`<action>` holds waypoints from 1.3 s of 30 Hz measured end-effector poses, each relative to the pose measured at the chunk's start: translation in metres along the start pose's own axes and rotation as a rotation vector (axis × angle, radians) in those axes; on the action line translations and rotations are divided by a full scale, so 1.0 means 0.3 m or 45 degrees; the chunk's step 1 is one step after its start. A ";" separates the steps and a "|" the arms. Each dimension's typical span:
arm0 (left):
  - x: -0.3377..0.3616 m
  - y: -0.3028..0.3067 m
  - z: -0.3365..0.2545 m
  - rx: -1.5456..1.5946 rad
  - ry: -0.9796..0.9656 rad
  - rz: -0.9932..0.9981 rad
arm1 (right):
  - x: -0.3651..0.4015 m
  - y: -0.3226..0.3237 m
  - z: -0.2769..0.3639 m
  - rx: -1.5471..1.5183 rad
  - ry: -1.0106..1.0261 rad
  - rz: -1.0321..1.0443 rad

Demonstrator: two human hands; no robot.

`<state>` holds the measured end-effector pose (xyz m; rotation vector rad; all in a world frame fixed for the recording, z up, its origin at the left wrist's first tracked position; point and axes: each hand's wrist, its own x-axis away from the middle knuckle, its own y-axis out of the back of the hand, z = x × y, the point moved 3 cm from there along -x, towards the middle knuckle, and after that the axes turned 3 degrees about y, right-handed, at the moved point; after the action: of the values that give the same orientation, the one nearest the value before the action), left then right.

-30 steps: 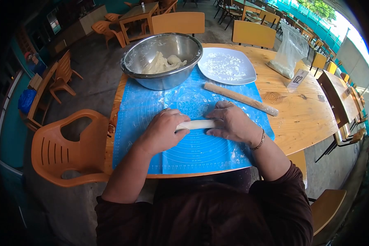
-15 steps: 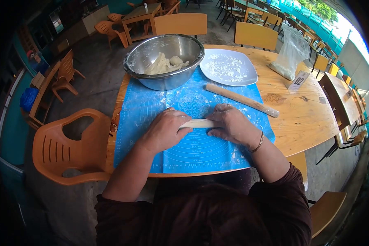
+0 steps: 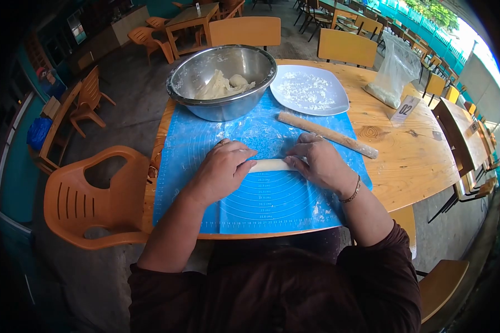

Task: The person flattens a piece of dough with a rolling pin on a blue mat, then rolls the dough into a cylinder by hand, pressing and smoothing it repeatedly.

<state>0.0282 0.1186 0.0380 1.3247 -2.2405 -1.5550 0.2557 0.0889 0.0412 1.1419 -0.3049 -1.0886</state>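
Silicone mat [image 3: 261, 208] is lying under your hands; beyond them one bowl [image 3: 175, 93], one plate [image 3: 339, 104] and one rolling pin [image 3: 328, 135] are sitting. Your left hand [image 3: 222, 169] and right hand [image 3: 319, 164] are pressing, palms half-open and not clasping, on the ends of one dough roll [image 3: 269, 165]. It is probably feeling soft, light and easily torn, so holding it gently at both ends is suiting best.
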 end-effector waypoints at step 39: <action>-0.001 -0.020 -0.003 0.304 0.281 0.362 | 0.002 -0.014 0.034 -0.099 0.033 0.052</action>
<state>0.0323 0.1176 0.0335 1.1020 -2.3984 -1.0236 0.2468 0.0824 0.0419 1.0752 -0.2623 -1.0409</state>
